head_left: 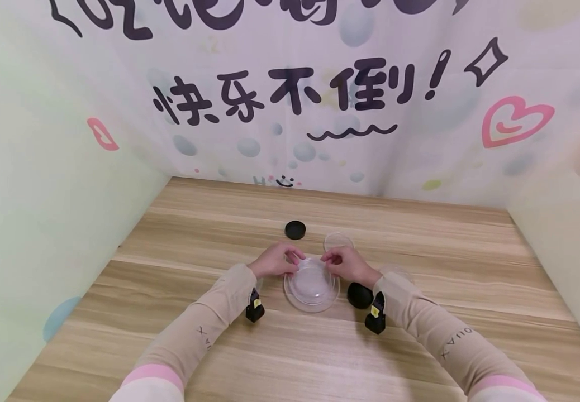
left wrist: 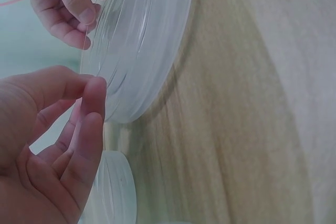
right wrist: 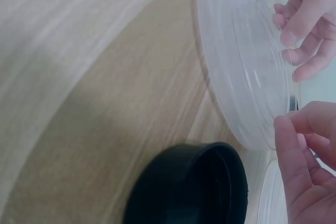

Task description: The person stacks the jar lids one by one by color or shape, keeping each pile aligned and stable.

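Observation:
Clear round plastic lids (head_left: pixel 312 304) lie stacked on the wooden table, the smaller ones on top of a wider one. From the left, my left hand (head_left: pixel 277 260) pinches the rim of the uppermost clear lid (left wrist: pixel 113 30) between thumb and fingertips. My right hand (head_left: pixel 348 264) pinches the same thin rim on the opposite side, and its thumb and finger meet at the edge of the clear lid (right wrist: pixel 262 51) in the right wrist view. Whether the top lid is lifted off those below is hard to tell.
A black round lid (head_left: pixel 295 230) lies behind the stack. An open-topped black cap (head_left: pixel 360 295) is beside my right wrist. Other clear lids (head_left: pixel 338 240) lie behind and beside the right hand. A printed cloth wall (head_left: pixel 290 151) closes off the back.

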